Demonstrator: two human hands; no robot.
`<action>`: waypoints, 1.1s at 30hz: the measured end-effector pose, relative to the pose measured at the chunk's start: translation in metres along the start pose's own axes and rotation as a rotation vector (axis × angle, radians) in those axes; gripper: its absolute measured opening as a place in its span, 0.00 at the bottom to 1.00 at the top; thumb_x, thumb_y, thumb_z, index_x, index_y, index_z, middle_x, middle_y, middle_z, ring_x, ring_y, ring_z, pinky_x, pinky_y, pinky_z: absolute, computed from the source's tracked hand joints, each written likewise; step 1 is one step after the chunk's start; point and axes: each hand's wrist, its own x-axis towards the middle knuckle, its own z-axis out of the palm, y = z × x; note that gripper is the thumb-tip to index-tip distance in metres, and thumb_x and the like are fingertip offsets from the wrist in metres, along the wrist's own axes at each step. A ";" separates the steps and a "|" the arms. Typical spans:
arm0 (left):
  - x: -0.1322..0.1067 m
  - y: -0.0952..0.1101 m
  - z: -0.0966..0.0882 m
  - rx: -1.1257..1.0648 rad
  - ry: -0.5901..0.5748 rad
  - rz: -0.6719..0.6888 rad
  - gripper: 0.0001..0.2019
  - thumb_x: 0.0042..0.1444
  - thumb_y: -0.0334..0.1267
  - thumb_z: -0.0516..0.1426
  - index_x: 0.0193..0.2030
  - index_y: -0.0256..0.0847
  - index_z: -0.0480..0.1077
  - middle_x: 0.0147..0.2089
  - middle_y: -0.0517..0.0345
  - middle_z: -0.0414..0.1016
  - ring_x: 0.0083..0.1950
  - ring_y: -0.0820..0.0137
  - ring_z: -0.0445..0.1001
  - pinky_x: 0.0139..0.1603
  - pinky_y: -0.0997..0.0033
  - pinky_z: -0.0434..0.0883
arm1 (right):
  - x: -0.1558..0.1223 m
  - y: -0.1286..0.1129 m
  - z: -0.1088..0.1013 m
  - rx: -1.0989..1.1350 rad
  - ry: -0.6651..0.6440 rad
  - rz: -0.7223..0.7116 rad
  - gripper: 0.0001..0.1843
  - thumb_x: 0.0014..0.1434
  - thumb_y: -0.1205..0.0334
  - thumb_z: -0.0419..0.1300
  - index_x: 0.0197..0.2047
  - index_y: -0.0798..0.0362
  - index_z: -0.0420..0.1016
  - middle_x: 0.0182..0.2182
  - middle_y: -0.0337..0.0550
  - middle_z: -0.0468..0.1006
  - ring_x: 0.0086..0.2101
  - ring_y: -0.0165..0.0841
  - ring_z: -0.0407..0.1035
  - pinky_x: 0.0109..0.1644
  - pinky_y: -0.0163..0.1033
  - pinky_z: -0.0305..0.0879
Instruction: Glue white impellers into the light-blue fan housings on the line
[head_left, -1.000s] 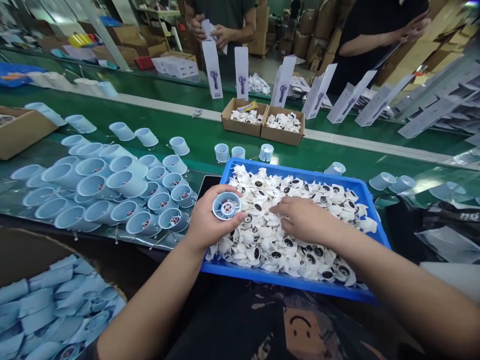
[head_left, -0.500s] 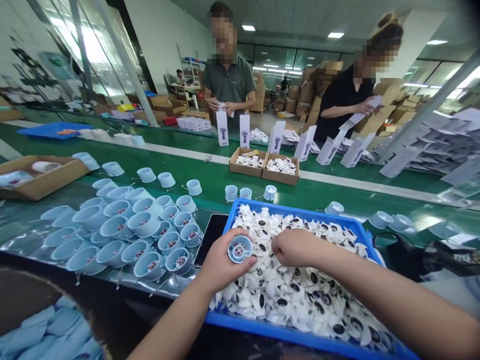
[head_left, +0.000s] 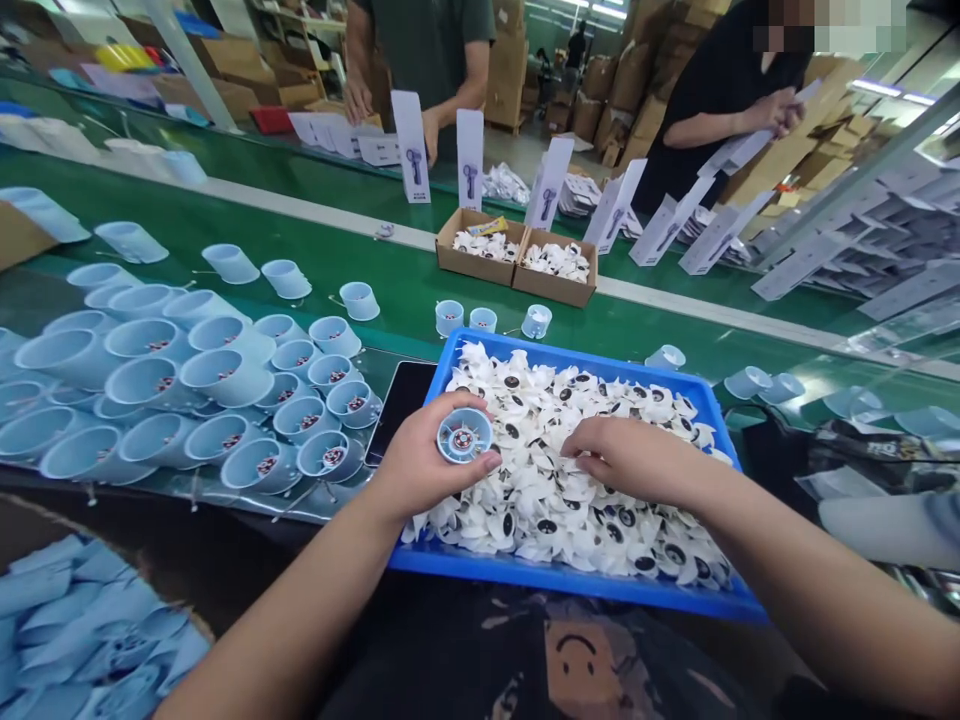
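My left hand (head_left: 420, 462) is wrapped round a light blue round housing (head_left: 464, 436), its open end with a small motor facing up, held over the left edge of a blue tray (head_left: 570, 578). The tray is heaped with several white fan impellers (head_left: 570, 400). My right hand (head_left: 628, 458) lies knuckles up on the heap, fingers curled down among the impellers. What its fingertips pinch is hidden.
Several light blue housings (head_left: 187, 385) crowd the green conveyor at left, more stand singly behind the tray. A dark phone (head_left: 401, 395) lies beside the tray. Two cardboard boxes (head_left: 517, 262) of impellers and upright white cartons (head_left: 470, 158) stand further back, where two people handle cartons.
The camera tipped up, then back down. My left hand keeps hold of the housing; my right hand has shifted slightly across the impeller heap.
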 end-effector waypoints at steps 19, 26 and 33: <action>0.003 0.004 -0.001 -0.009 -0.045 -0.034 0.19 0.51 0.43 0.66 0.48 0.44 0.69 0.46 0.53 0.77 0.44 0.61 0.78 0.47 0.57 0.74 | 0.022 0.030 -0.046 0.247 -0.021 -0.150 0.14 0.67 0.63 0.56 0.55 0.47 0.72 0.50 0.40 0.76 0.46 0.32 0.72 0.49 0.36 0.69; 0.004 0.000 0.001 0.045 -0.028 -0.019 0.19 0.51 0.43 0.65 0.48 0.44 0.69 0.47 0.51 0.77 0.44 0.59 0.78 0.47 0.54 0.74 | 0.118 0.077 -0.145 0.244 0.554 0.212 0.21 0.72 0.58 0.52 0.64 0.56 0.61 0.59 0.54 0.66 0.54 0.42 0.67 0.56 0.51 0.69; 0.003 0.002 -0.001 0.039 -0.032 -0.027 0.19 0.51 0.43 0.66 0.48 0.42 0.70 0.47 0.50 0.78 0.45 0.58 0.78 0.47 0.55 0.74 | 0.115 0.086 -0.113 0.107 0.464 0.219 0.24 0.68 0.56 0.60 0.63 0.55 0.66 0.57 0.52 0.69 0.53 0.42 0.69 0.56 0.52 0.69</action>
